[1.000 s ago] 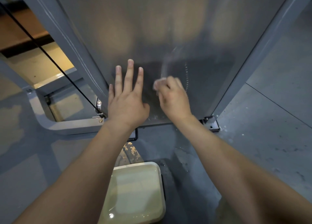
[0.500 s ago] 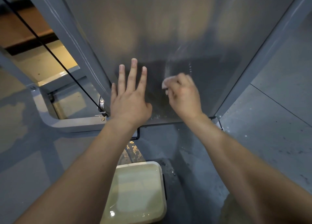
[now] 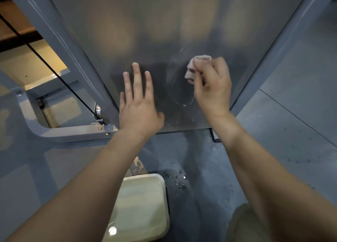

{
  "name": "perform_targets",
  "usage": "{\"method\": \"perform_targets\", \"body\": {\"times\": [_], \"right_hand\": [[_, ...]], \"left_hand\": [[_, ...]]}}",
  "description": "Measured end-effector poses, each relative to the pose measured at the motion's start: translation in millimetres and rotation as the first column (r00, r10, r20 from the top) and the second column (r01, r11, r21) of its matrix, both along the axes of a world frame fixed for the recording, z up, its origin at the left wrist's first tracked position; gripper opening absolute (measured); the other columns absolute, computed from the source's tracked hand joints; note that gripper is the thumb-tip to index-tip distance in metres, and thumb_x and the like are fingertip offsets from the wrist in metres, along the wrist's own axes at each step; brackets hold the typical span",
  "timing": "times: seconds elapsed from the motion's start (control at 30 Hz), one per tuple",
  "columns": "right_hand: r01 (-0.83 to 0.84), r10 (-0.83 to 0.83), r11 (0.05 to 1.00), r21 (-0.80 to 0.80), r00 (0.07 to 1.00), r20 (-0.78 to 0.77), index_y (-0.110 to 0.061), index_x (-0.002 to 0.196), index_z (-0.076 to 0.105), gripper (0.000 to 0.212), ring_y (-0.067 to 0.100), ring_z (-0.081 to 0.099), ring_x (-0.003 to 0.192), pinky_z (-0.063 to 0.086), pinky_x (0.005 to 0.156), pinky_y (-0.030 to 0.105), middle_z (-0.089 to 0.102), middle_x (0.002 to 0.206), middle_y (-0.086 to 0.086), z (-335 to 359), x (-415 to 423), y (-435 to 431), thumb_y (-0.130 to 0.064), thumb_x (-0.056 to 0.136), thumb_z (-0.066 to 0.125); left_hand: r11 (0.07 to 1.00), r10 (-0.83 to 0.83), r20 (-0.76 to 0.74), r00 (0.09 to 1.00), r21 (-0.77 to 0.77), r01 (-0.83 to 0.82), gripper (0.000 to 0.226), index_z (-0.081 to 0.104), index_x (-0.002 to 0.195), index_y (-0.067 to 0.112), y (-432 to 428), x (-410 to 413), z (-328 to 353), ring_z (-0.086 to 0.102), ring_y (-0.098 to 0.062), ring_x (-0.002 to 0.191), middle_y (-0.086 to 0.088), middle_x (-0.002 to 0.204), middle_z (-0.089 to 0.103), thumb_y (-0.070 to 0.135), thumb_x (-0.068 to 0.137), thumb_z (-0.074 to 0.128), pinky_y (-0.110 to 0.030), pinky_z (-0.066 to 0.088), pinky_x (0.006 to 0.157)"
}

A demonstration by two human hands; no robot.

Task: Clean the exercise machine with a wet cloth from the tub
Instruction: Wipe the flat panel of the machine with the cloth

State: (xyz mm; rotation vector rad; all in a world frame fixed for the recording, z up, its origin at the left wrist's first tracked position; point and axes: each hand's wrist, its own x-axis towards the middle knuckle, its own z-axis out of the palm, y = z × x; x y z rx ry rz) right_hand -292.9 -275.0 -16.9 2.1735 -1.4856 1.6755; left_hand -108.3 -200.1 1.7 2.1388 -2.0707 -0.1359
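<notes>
Inspector: Cloth (image 3: 196,66) position?

Cleaner: Bunched in the right hand (image 3: 212,88), fingers curled round it, pressed to the machine panel (image 3: 164,32). It is a small, pale, soft wad.

Inspector: Left hand (image 3: 138,105)?

Cleaner: Flat, fingers straight and spread, braced on the panel near the right hand. It holds nothing.

Inspector: Surface?

Cleaner: Smooth grey sheet metal with a dull sheen. Beaded water and curved smears lie between the hands, below the cloth. Recommend overlapping strokes with even pressure, working downward to catch runs. Unfolding the wad would give more contact.

Inspector: Tub (image 3: 140,210)?

Cleaner: On the floor below both wrists. Pale plastic, rounded corners, apparently holding water. Droplets (image 3: 179,183) lie just beside it. Re-wet there once the cloth drags.
</notes>
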Motion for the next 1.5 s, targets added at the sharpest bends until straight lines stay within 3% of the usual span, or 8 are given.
{"method": "perform_targets", "body": {"times": [0.17,0.37,0.53,0.77,0.97,1.17,1.3,1.5], "right_hand": [[0.037,0.013,0.970,0.241,0.979,-0.202,-0.014,0.089,0.069,0.024,0.033,0.059,0.080,0.054,0.072,0.044,0.060,0.090,0.007,-57.9,-6.9,33.7,-0.007,0.087,0.046],[0.022,-0.022,1.000,-0.008,1.000,0.001,-0.006,0.095,0.066,0.019,0.030,0.063,0.085,0.056,0.073,0.042,0.060,0.101,0.005,-14.6,-3.8,3.8,0.004,0.090,0.050],[0.098,-0.022,0.942,0.322,0.973,-0.230,-0.011,0.087,0.070,0.022,0.036,0.057,0.082,0.056,0.069,0.045,0.058,0.090,0.010,-82.7,-9.9,27.7,0.006,0.082,0.056],[0.085,-0.070,0.985,0.151,0.992,-0.102,-0.010,0.092,0.069,0.024,0.030,0.062,0.087,0.052,0.080,0.037,0.062,0.095,0.006,-61.3,-7.5,22.9,0.005,0.085,0.052],[0.151,-0.029,0.910,0.387,0.952,-0.304,-0.012,0.083,0.075,0.025,0.034,0.055,0.076,0.055,0.062,0.039,0.062,0.084,0.008,-102.3,9.8,34.6,0.009,0.075,0.064],[0.033,0.012,0.987,0.156,0.962,-0.274,-0.014,0.091,0.071,0.022,0.024,0.054,0.084,0.050,0.070,0.029,0.065,0.095,-0.001,-64.2,33.5,22.9,0.004,0.083,0.061],[0.170,0.027,0.897,0.409,0.900,-0.434,-0.013,0.083,0.071,0.027,0.032,0.052,0.086,0.056,0.055,0.043,0.057,0.091,0.006,-112.5,15.0,42.7,0.012,0.077,0.062],[0.008,0.013,0.998,0.058,0.938,-0.347,-0.013,0.097,0.071,0.017,0.025,0.054,0.089,0.046,0.062,0.029,0.065,0.101,-0.002,-47.3,59.8,21.0,-0.005,0.094,0.056]], "left_hand": [[1.000,0.001,0.001,1.000,0.010,-0.001,0.114,-0.016,0.162,0.023,-1.9,2.8,-0.4,-0.030,-0.030,0.152,0.002,0.157,-0.048,0.040,0.085,0.066,-0.056,0.009,0.126],[1.000,-0.003,0.012,1.000,0.014,0.003,0.114,-0.016,0.162,0.026,-2.0,5.6,-0.2,-0.030,-0.028,0.152,0.004,0.157,-0.048,0.043,0.085,0.066,-0.055,0.009,0.126],[1.000,0.002,-0.002,1.000,0.008,-0.002,0.112,-0.014,0.162,0.027,0.4,3.8,2.7,-0.029,-0.027,0.153,0.005,0.158,-0.046,0.042,0.084,0.065,-0.054,0.009,0.126],[1.000,-0.011,-0.011,1.000,0.016,0.011,0.112,-0.017,0.162,0.028,0.9,7.4,2.1,-0.030,-0.025,0.153,0.006,0.157,-0.046,0.043,0.085,0.064,-0.054,0.007,0.126],[0.999,-0.025,-0.010,1.000,0.029,0.026,0.111,-0.018,0.161,0.029,0.1,13.4,1.7,-0.031,-0.023,0.152,0.009,0.156,-0.048,0.041,0.086,0.063,-0.054,0.004,0.127],[0.999,-0.045,0.020,0.999,0.001,0.045,0.106,-0.017,0.161,0.030,-0.3,19.7,-0.4,-0.027,-0.022,0.154,0.008,0.160,-0.043,0.037,0.089,0.061,-0.054,0.006,0.127],[0.999,-0.051,0.033,0.998,0.008,0.051,0.102,-0.017,0.161,0.034,2.4,24.5,3.9,-0.025,-0.018,0.154,0.012,0.159,-0.043,0.035,0.091,0.058,-0.053,0.005,0.127],[0.998,-0.067,0.027,0.997,-0.004,0.067,0.100,-0.014,0.161,0.035,-2.2,30.3,0.7,-0.024,-0.018,0.155,0.012,0.161,-0.040,0.026,0.090,0.055,-0.053,0.006,0.126]]}}
